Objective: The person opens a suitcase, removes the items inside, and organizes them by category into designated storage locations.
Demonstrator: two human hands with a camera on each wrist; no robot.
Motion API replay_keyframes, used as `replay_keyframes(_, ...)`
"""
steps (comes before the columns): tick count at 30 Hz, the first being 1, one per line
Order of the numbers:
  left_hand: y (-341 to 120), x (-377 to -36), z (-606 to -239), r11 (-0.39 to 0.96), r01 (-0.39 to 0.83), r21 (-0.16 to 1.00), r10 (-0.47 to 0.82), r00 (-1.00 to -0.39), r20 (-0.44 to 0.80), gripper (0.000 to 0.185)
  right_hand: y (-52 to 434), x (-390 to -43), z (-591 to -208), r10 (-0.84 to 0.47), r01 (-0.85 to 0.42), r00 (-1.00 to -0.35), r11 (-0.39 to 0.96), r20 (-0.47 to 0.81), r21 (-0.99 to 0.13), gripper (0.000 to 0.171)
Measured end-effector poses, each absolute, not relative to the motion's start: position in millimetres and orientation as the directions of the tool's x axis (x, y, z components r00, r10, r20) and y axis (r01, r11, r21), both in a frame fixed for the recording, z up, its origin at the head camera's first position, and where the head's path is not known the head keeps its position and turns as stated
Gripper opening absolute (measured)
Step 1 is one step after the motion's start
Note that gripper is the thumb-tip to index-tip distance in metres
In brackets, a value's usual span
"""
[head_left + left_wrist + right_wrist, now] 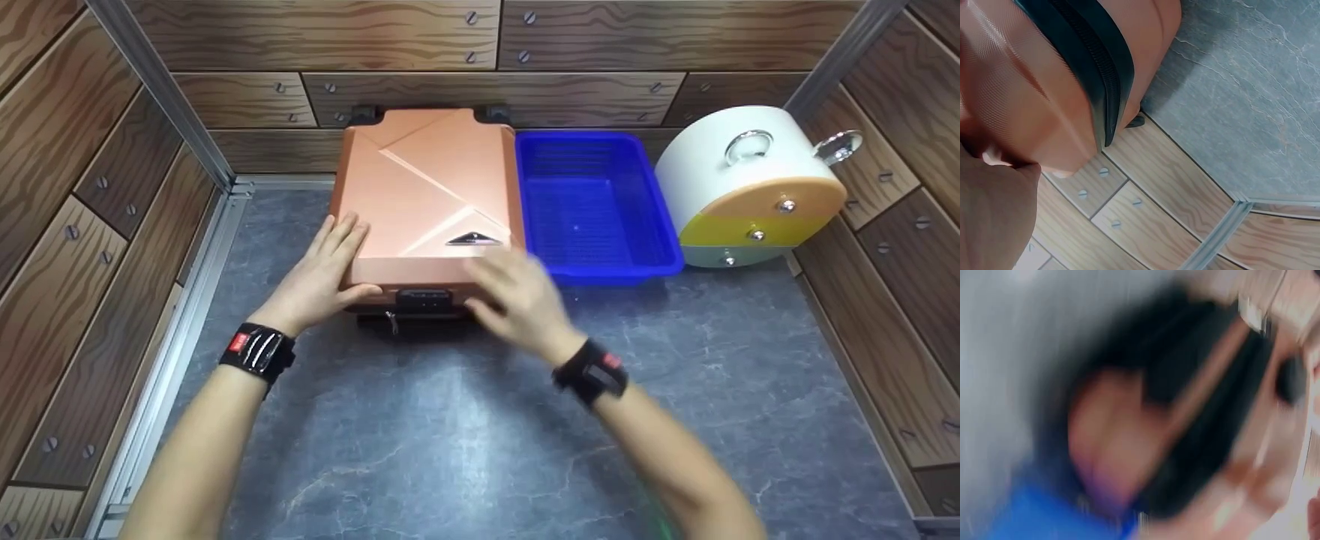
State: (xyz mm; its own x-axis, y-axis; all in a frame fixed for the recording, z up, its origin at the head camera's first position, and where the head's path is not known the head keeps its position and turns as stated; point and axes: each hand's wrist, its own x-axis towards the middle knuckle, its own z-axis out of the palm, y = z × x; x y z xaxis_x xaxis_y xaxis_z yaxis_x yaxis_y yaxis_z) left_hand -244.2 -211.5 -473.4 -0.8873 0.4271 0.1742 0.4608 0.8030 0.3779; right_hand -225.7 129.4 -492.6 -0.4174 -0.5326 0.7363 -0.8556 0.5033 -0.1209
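Rose-gold and hard-shelled, a small ridged plastic suitcase [424,196] is lying flat on the grey marble-patterned table [480,420], its wheels toward the wood-grain back wall [315,34]. The person's left hand [324,271] is resting on the case's near left corner, fingers straight across the lid and thumb lying along the front edge. The right hand [517,296] is blurring at the near right corner beside the black handle [424,301]; I cannot tell how its fingers are lying. A blue plastic basket [596,206] is sitting just beside the suitcase on the right, and a white drum-shaped container with an orange and yellow face [746,187] is standing beyond it.
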Motion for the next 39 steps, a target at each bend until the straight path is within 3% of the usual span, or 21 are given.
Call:
replay_keyframes(5,-212,-246,-474,0.807,0.451,0.382,0.419,-0.892,0.168,0.101,148,-263,-471,-0.66,-0.787,-0.551,0.615,0.511,-0.055,0.108)
replay_keyframes(8,-212,-246,-475,0.805,0.446,0.39,0.416,-0.894,0.165,0.102,146,-277,-469,-0.719,-0.782,-0.582,0.623,0.38,-0.019,0.118)
replay_keyframes(14,-210,-244,-479,0.799,0.447,0.402,0.415,-0.894,0.169,0.102,134,-287,-468,-0.747,-0.776,-0.614,0.63,0.255,-0.023,0.117)
replay_keyframes(22,-212,-242,-480,0.792,0.434,0.43,0.393,-0.901,0.185,0.102,130,-286,-471,-0.742,-0.771,-0.621,0.637,0.253,-0.027,0.11)
replay_keyframes(26,-210,-234,-486,0.785,0.394,0.479,0.332,-0.919,0.211,0.104,130,-286,-472,-0.741,-0.774,-0.617,0.632,0.267,-0.035,0.109)
replay_keyframes(29,-202,-221,-496,0.773,0.344,0.534,0.21,-0.932,0.297,0.102,130,-285,-472,-0.741,-0.777,-0.613,0.629,0.276,-0.039,0.109)
replay_keyframes(31,-195,-211,-506,0.757,0.328,0.565,0.087,-0.908,0.409,0.089,131,-285,-471,-0.738,-0.775,-0.615,0.63,0.276,-0.041,0.108)
replay_keyframes(34,-185,-195,-523,0.73,0.327,0.6,-0.083,-0.83,0.552,0.054,131,-285,-470,-0.735,-0.771,-0.62,0.635,0.276,-0.041,0.108)
replay_keyframes(36,-179,-184,-534,0.727,0.317,0.609,-0.125,-0.811,0.571,0.033,131,-285,-470,-0.733,-0.769,-0.622,0.638,0.276,-0.039,0.108)
replay_keyframes(39,-171,-174,-549,0.736,0.259,0.625,-0.117,-0.862,0.494,0.024,131,-286,-470,-0.731,-0.767,-0.624,0.64,0.277,-0.039,0.109)
